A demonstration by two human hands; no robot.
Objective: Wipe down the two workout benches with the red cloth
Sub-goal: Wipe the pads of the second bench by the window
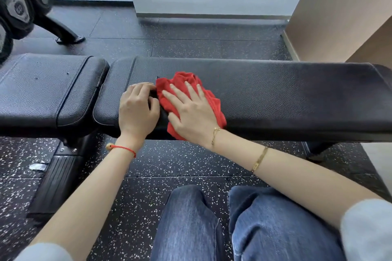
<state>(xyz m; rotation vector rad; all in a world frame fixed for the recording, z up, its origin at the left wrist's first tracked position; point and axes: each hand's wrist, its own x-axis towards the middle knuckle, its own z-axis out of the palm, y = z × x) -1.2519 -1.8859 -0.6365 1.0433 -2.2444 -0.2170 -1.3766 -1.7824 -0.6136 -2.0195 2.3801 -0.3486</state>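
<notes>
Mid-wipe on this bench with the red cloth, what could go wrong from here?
1. The right hand lies flat on the bunched red cloth with no grip, so it might slide out from under the palm.
2. The cloth overhangs the near edge of the long pad and could drop to the floor.
3. The left hand rests beside the pad gap; fingers might catch there.
</notes>
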